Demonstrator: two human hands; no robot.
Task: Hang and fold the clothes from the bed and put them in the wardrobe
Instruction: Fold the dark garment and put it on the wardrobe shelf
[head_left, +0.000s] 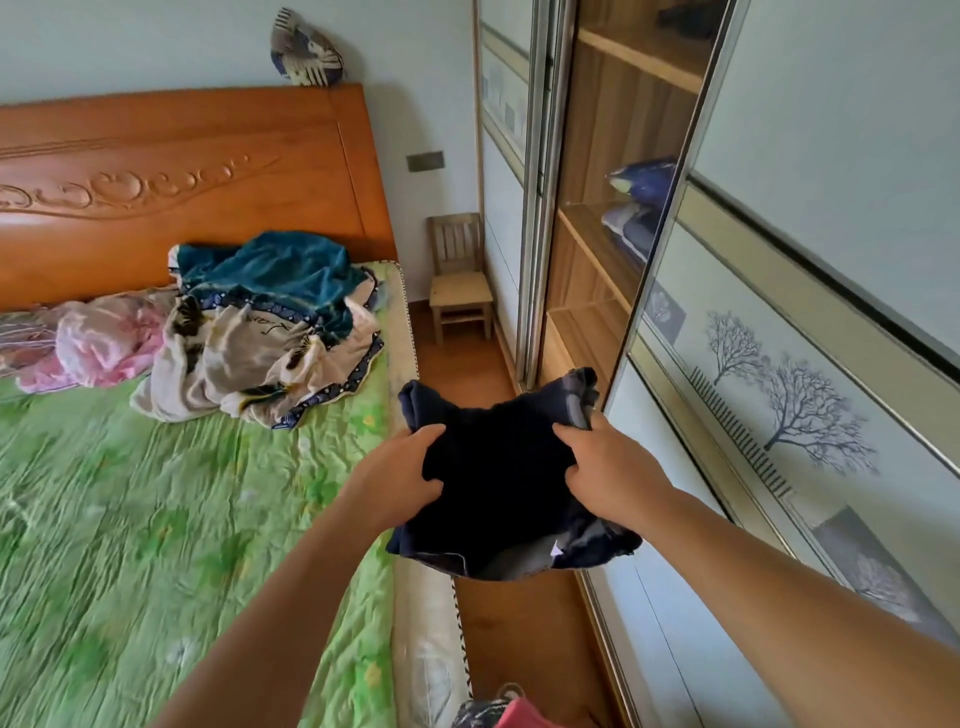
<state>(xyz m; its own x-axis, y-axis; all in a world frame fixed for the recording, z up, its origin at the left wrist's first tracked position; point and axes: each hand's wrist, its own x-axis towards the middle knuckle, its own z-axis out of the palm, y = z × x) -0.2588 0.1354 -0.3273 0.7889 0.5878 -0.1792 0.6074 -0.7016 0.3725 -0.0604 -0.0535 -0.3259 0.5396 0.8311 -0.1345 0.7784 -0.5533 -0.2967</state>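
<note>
Held: folded dark navy garment (498, 467), between bed (156, 519) edge and open wardrobe (597, 260) | Hands: left hand (395, 478) and right hand (608, 473) each curled gripping 1 side | Handling: likely soft, light, floppy; support both edges so folds hold

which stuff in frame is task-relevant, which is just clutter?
Job: dark folded garment, gripped by left hand and right hand; open wardrobe; bed; fabric heap on it, possibly clothes.
Lying about: wooden chair; cushion atop headboard; blue bedding on wardrobe shelf.
</note>
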